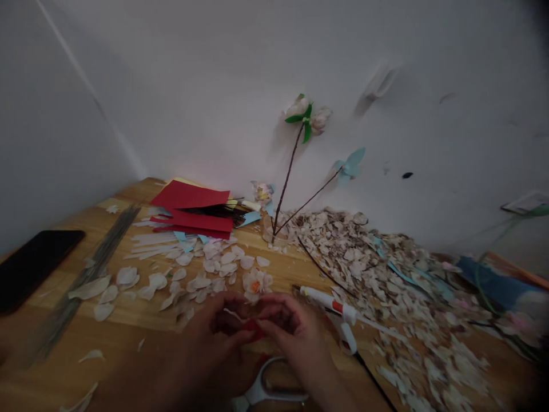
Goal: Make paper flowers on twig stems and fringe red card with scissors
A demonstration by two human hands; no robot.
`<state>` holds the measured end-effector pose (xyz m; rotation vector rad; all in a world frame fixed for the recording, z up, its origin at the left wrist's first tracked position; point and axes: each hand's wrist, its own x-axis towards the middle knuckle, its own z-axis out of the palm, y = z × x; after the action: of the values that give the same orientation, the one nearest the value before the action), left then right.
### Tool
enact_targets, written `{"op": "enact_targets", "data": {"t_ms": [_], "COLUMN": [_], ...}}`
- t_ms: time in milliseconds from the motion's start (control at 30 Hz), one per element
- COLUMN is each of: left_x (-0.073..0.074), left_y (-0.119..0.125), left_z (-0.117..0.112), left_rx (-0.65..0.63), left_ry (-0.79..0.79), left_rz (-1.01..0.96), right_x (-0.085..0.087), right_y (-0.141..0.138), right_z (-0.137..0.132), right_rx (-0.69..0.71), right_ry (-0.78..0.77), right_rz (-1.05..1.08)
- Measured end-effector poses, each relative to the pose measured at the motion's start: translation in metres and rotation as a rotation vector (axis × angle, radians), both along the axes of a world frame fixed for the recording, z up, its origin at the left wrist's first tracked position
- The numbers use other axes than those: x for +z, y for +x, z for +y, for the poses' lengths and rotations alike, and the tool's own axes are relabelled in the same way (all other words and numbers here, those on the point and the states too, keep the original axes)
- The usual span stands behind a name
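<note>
My left hand [214,335] and my right hand [291,329] meet low in the middle of the head view, fingers pinched together on a small red paper piece [252,327]. Both hands are dim and slightly blurred. Just beyond them a finished pale paper flower [256,282] lies on the wooden table [128,320]. A white glue gun [338,312] lies right of my right hand. White-handled scissors [266,389] rest under my wrists at the bottom edge.
Loose pale petals [193,274] scatter ahead, and a big heap of paper scraps [377,269] fills the right. Red paper sheets [193,209] lie at the back. Stemmed paper flowers [306,117] lean on the wall. A black phone [34,266] and wire bundle [86,272] lie left.
</note>
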<state>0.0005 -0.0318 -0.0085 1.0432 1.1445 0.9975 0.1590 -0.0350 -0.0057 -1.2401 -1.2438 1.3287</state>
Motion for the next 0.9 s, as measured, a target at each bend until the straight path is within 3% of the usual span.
{"op": "enact_targets", "data": {"t_ms": [133, 233, 367, 500, 600, 733, 900], "left_x": [-0.01, -0.009, 0.0, -0.005, -0.014, -0.02, -0.023], "left_y": [0.001, 0.001, 0.0, 0.001, 0.003, 0.001, -0.005], "left_z": [-0.002, -0.002, 0.001, 0.002, 0.001, 0.001, 0.002], "left_rx": [-0.144, -0.136, -0.043, -0.066, -0.067, -0.061, -0.027], "left_ry": [-0.079, -0.16, -0.268, -0.29, -0.287, -0.22, -0.21], "left_rz": [-0.194, -0.226, -0.179, -0.227, -0.235, -0.196, -0.202], "right_x": [-0.001, 0.004, 0.016, 0.022, 0.013, -0.017, -0.047], "right_y": [-0.005, 0.011, 0.075, 0.144, 0.162, 0.148, 0.132], "right_z": [-0.005, -0.016, -0.036, -0.046, -0.035, -0.01, 0.003], "right_rx": [-0.029, -0.031, 0.135, 0.219, -0.029, -0.222, -0.29], "right_ry": [0.0, 0.031, -0.033, -0.149, -0.125, 0.098, 0.066], "right_rz": [-0.02, -0.185, -0.6, -0.934, -1.076, -0.845, -0.698]}}
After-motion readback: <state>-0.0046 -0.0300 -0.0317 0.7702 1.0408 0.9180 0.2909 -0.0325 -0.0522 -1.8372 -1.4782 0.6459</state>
